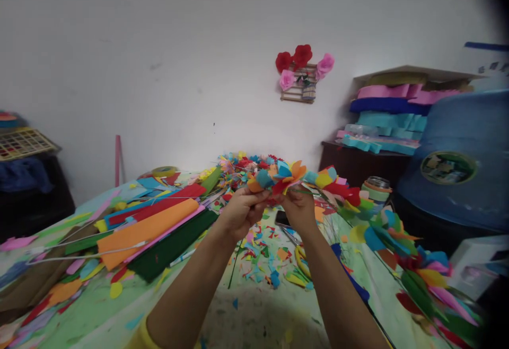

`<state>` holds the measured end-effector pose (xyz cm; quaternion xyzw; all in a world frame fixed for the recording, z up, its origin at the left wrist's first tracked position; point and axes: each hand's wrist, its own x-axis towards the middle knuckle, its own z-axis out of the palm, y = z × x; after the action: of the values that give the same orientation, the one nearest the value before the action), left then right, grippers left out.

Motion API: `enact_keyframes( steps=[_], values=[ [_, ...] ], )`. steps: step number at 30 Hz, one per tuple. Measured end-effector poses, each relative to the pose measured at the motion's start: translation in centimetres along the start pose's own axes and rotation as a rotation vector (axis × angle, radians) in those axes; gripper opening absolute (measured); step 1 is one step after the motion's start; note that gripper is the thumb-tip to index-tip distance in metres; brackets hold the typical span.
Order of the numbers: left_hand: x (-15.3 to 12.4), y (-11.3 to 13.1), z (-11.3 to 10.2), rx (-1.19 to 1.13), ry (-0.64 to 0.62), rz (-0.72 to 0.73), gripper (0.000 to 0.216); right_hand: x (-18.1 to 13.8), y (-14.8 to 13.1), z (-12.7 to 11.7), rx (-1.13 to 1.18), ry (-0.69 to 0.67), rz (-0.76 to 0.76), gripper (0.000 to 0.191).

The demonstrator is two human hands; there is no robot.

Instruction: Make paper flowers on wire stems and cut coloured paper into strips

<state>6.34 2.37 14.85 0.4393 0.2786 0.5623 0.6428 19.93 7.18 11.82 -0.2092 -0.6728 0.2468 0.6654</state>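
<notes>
Assembly, seemingly! Pinching flower (293, 175) in left hand (242, 214) and right hand (299, 208), toward far edge of table (222, 314); steady grip needed next.

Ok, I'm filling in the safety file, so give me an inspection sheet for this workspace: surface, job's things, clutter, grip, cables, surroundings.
Surface: pale green table, strewn with colourful scraps.
Job's things: flower with orange, blue and red petals, held above the table.
Clutter: orange sheet among other sheets at left; yellow-handled scissors, partly hidden.
Grip: left hand and right hand both hold the flower; exact finger contact unclear.
Cables: white cable across the orange sheet; where it connects is unclear.
Surroundings: blue water jug at right; wall behind.
</notes>
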Motion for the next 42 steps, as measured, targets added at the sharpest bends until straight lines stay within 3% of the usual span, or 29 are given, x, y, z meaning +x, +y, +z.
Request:
enact_keyframes(
  steps=[6,11,19,23,33,39,42],
  values=[
    [0.3,0.0,-0.4,0.065,0.084,0.226,0.032,0.0,-0.1,1.8,-0.004,0.126,0.152,0.017],
    [0.5,-0.4,-0.5,0.242,0.147,0.385,0.032,-0.4,-1.1,2.6,0.079,0.022,0.227,0.016],
    [1.0,-1.1,-1.1,0.47,0.22,0.517,0.029,-0.7,-2.3,3.3,0.254,0.123,0.294,0.009],
    [1.3,-1.4,-1.2,0.43,0.206,0.495,0.026,-1.0,-1.8,3.8,0.351,0.222,0.328,0.018],
    [1.3,-1.8,0.5,0.03,0.198,0.307,0.031,-1.2,-1.7,5.1,0.564,0.326,0.349,0.02],
    [1.4,-1.9,0.4,-0.095,0.166,0.169,0.033,-1.4,-1.5,5.4,0.63,0.295,0.391,0.019],
    [1.3,-1.7,0.4,-0.088,0.155,0.193,0.029,-1.4,-1.6,5.3,0.591,0.279,0.363,0.022]
  ],
)
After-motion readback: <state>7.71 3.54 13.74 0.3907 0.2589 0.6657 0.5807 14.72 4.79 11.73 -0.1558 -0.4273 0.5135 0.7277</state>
